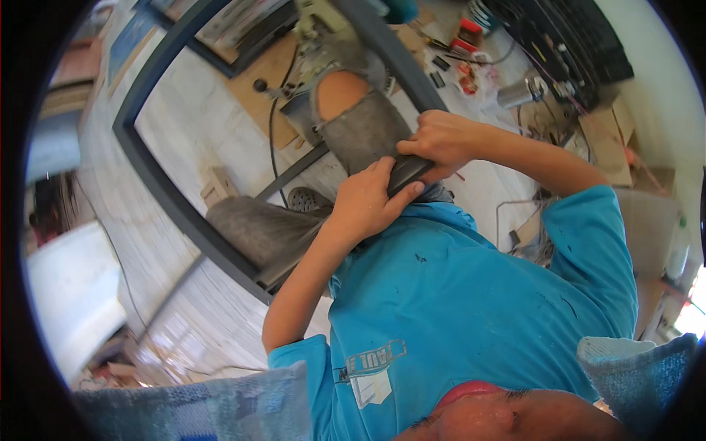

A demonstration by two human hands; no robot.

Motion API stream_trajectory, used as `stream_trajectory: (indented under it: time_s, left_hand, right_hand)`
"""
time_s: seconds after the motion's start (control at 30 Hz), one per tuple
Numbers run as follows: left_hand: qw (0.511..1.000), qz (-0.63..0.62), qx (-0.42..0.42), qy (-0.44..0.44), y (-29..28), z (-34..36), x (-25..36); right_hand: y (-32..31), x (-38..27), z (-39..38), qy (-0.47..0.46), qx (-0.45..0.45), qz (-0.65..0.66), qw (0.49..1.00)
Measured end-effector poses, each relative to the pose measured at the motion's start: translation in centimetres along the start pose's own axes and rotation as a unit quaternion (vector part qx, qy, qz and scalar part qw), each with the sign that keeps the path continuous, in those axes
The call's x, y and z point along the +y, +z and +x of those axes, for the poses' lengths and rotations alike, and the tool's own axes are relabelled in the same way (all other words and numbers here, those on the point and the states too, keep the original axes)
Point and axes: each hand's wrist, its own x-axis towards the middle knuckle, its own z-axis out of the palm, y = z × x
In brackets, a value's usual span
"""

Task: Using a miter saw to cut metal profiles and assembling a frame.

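Observation:
A large rectangular dark grey metal frame [162, 198] rests across my legs, its near bar at my waist. My left hand [364, 198] grips that bar, thumb spread along it and fingers over the top. Just to its right, my right hand [441, 143] is closed on the same bar, knuckles bent. Below the bar are my grey trousers [360, 128], torn open at one knee; my other leg [257, 228] lies inside the frame's lower left part. A sandal [305, 198] shows behind it.
A pale machine [323, 22] stands on a wooden board [243, 88]. Black cables, small parts, a red box [467, 37], a metal cylinder [518, 92] and a black case [588, 44] crowd the right. A pale marble-like floor [154, 309] surrounds the frame; a white panel [73, 287] lies left.

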Motion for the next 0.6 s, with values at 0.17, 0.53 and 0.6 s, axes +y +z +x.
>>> stream_trajectory:
  time_s: [0.17, 0.53, 0.6]
  left_hand:
    - [0.996, 0.031, -0.057, -0.062, 0.2, 2.7, 1.1]
    - [0.99, 0.005, -0.125, -0.067, -0.8, 3.5, 0.7]
    - [0.989, 0.006, -0.133, -0.059, -0.8, 3.5, 0.4]
  right_hand:
    - [0.3, 0.7, -0.8, -0.071, 0.064, 0.089, 0.991]
    - [4.0, 2.2, -5.2, 0.263, 0.387, 0.358, 0.808]
    - [5.4, 1.8, -4.9, 0.228, 0.317, 0.54, 0.746]
